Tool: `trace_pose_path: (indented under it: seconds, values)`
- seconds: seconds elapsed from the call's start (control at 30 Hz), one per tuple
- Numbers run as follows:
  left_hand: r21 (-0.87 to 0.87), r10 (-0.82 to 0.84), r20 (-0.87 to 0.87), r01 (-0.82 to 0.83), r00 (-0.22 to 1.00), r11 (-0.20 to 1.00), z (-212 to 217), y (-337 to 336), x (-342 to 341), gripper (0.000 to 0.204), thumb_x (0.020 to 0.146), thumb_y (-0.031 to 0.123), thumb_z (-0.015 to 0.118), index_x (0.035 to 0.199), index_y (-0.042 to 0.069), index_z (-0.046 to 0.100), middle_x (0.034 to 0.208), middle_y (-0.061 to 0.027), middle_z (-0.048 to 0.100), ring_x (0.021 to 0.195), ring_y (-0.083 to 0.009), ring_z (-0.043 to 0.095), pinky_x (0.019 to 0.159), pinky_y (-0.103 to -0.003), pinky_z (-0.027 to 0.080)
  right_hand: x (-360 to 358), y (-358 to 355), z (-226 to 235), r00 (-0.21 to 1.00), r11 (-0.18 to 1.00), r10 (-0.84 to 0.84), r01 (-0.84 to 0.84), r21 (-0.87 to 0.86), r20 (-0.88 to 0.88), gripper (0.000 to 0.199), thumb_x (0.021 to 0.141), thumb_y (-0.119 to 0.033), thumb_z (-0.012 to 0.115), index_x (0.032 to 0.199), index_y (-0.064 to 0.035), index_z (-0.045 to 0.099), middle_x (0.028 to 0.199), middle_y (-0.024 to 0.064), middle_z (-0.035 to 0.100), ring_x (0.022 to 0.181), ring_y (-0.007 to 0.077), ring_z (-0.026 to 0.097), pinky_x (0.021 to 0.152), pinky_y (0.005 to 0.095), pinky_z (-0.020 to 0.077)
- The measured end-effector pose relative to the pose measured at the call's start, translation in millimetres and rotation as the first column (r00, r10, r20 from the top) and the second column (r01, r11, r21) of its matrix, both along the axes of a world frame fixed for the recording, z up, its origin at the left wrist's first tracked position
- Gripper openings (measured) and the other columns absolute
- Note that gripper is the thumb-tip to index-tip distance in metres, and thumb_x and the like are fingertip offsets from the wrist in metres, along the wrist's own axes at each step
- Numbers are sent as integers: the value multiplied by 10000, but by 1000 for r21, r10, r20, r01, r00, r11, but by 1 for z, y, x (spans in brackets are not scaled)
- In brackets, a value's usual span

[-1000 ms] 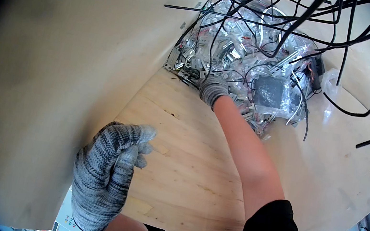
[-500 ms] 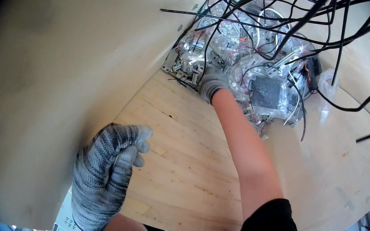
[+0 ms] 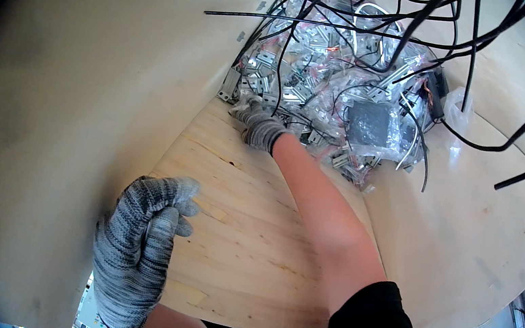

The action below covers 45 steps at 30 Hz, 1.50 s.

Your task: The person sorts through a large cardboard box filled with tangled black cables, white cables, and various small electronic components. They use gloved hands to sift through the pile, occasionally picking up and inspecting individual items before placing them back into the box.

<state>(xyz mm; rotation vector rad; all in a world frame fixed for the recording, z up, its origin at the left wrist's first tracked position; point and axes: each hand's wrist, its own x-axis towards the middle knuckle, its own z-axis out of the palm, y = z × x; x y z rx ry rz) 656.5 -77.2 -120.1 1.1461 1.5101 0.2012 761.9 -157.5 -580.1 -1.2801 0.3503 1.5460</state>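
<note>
My right hand point(image 3: 256, 124), in a grey striped knit glove, reaches to the near left edge of a heap of small metal parts point(image 3: 298, 91) in clear plastic bags. Its fingers are bent together at the heap's edge, among metal pieces and crumpled plastic; what they grip is too small to make out. At the lower left, my left hand point(image 3: 138, 247), gloved alike, is held up beside the pale side wall point(image 3: 68, 133). Its fingers curl in loosely toward the thumb and nothing shows in them.
Black cables point(image 3: 429, 19) hang across the top and right, over the heap. A dark flat square piece point(image 3: 368, 122) lies bagged on the heap's right part. The bare wooden floor of the bin point(image 3: 238, 229) spreads in front, with a pale panel point(image 3: 456, 243) on the right.
My right hand has moved left along the heap's near edge, out from among the parts. My left hand keeps its curled shape. The whole view has shifted slightly.
</note>
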Motion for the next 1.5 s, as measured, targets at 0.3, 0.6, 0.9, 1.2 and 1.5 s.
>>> trace_pose_path:
  seconds: [0.3,0.6,0.9,1.2,1.5]
  values:
    - [45,7,-54,-4,999,999,4,-1,-3,244,897,-39,460,1080,38,600,915,-110,615,762,-151,618,674,-279,521,125,93,74,-339,220,630,-784,-580,698,416,742,-61,593,1157,-86,564,1111,198,599,989,374,608,817,433,504]
    - [1,18,-71,-18,997,1000,-2,-3,-3,241,896,-35,463,1080,35,601,908,-111,613,761,-154,615,682,-275,516,30,3,41,-690,-87,271,-712,-697,671,523,866,-195,508,1365,-107,382,1366,152,430,1226,303,460,1031,402,362]
    - [32,-21,-87,24,996,999,1,-1,-7,245,904,-33,447,1095,29,589,914,-115,610,762,-161,615,686,-277,516,43,53,1,-210,192,697,-867,-460,686,460,833,-266,562,1226,-33,509,1238,200,536,1091,371,547,947,380,431]
    - [5,43,-106,-43,993,999,7,-2,-5,231,907,-22,458,1089,31,590,927,-105,608,770,-155,613,711,-278,517,64,96,38,-274,288,626,-789,-543,730,437,878,-199,506,1295,-79,452,1266,170,523,1140,345,520,985,381,405]
    - [27,8,-116,-5,993,1000,5,-1,-6,219,913,-14,459,1080,25,596,943,-109,623,790,-155,612,704,-278,518,91,132,113,-501,-153,659,-820,-552,562,512,824,-308,555,1285,-94,491,1255,198,526,1174,351,490,996,409,380]
